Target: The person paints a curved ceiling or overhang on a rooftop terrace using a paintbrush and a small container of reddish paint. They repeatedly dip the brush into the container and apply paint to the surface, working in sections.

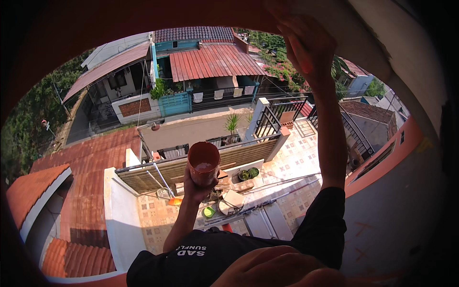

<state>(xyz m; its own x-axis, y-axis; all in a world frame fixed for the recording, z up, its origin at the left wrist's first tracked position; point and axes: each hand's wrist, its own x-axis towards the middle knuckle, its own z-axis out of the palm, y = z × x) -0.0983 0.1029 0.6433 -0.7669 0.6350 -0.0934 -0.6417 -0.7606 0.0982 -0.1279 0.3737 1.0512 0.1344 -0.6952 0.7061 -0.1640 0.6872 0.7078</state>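
My left hand (195,190) is wrapped round a reddish-brown cup (204,165), held upright in front of my chest. The cup's mouth faces up, and its inside has a wet-looking shine low down. High on the right, my right hand (311,48) is raised at the end of a stretched arm, close to the dark edge of the overhang (229,16). Its fingers are closed, with a bit of something reddish-orange showing between them. Shadow hides the kind of thing it is.
Far below lies a tiled yard (299,148) with a broom (174,201), a green basin (208,212) and potted plants (248,174). A slatted fence (201,165) borders it. Rusty metal roofing (91,177) lies left, a pale wall (411,62) right. Houses stand across the street.
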